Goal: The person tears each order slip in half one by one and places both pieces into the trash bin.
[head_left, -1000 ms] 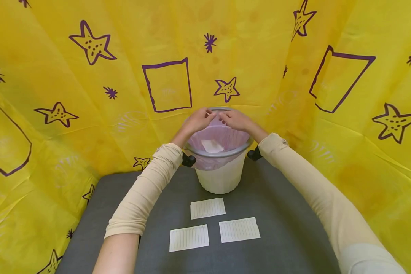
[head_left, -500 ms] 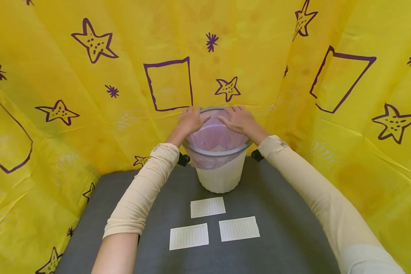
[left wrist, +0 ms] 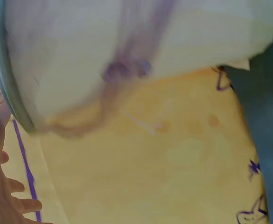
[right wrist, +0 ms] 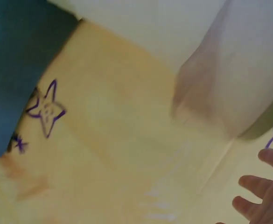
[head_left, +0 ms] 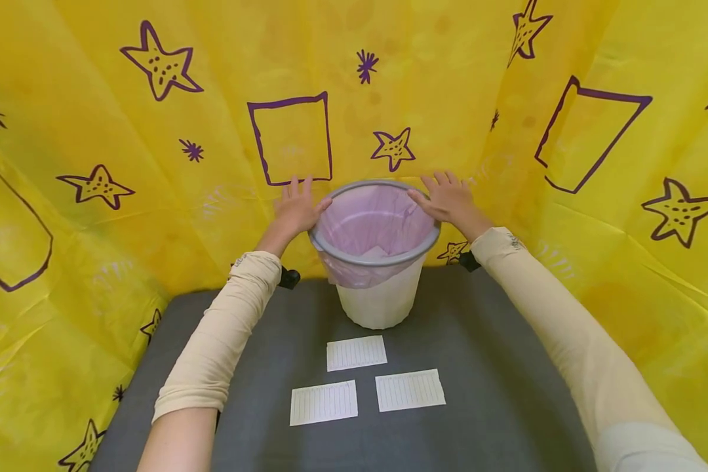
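Note:
A white trash can [head_left: 379, 305] with a grey rim [head_left: 377, 259] stands at the back of the table in the head view. A thin pinkish bag [head_left: 366, 223] lines it and hangs over the front. A pale piece [head_left: 376, 252] shows low inside the bag. At the left side of the rim is my left hand [head_left: 297, 210], fingers spread and thumb close to the edge. My right hand [head_left: 451, 202] mirrors it on the right, fingers spread outward. Neither hand grips anything. The left wrist view shows the left thumb by the rim [left wrist: 5, 88].
Three white lined cards lie in front of the can on the dark grey table [head_left: 259, 432]: a back card [head_left: 356, 354], a left card [head_left: 324, 402] and a right card [head_left: 410, 391]. A yellow curtain [head_left: 212, 65] with purple drawings closes off the back and sides.
Both hands have moved apart, from close together over the can's opening to its left and right sides. Their fingers have spread. The can and cards stay in place.

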`<state>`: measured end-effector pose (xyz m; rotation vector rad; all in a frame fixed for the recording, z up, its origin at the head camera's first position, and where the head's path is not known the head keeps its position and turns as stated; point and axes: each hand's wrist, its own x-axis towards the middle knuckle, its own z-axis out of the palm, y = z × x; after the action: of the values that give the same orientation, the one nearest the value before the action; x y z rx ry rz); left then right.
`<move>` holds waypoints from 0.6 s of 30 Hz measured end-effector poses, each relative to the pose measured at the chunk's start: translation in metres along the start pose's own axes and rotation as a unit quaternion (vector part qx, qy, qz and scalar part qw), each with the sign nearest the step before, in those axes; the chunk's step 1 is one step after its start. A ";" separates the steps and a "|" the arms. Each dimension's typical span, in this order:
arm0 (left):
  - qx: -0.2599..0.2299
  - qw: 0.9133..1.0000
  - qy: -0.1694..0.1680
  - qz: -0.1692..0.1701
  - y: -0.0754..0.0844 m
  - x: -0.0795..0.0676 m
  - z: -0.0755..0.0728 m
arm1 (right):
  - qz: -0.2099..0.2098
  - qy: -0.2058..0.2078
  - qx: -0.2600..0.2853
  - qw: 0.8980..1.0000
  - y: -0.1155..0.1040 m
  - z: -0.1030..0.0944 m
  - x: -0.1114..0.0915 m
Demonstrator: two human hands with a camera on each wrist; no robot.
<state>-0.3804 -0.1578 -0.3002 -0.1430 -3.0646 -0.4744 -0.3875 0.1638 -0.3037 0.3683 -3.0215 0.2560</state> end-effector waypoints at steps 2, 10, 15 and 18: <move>-0.005 1.000 -0.004 -0.007 -0.012 -0.003 -0.001 | 0.008 -0.004 -0.006 1.000 0.013 0.000 -0.001; 0.033 0.999 -0.001 -0.031 -0.058 -0.017 -0.002 | 0.048 -0.039 0.003 0.998 0.063 0.002 -0.018; 0.056 0.997 0.008 -0.048 -0.086 -0.027 -0.002 | 0.056 -0.031 0.014 0.998 0.086 0.002 -0.029; 0.057 0.996 0.008 -0.063 -0.101 -0.034 -0.005 | 0.058 -0.020 0.018 0.998 0.095 -0.001 -0.034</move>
<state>-0.3566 -0.2579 -0.3278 0.0571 -3.0869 -0.3025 -0.3778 0.2627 -0.3211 0.2031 -3.0864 0.3152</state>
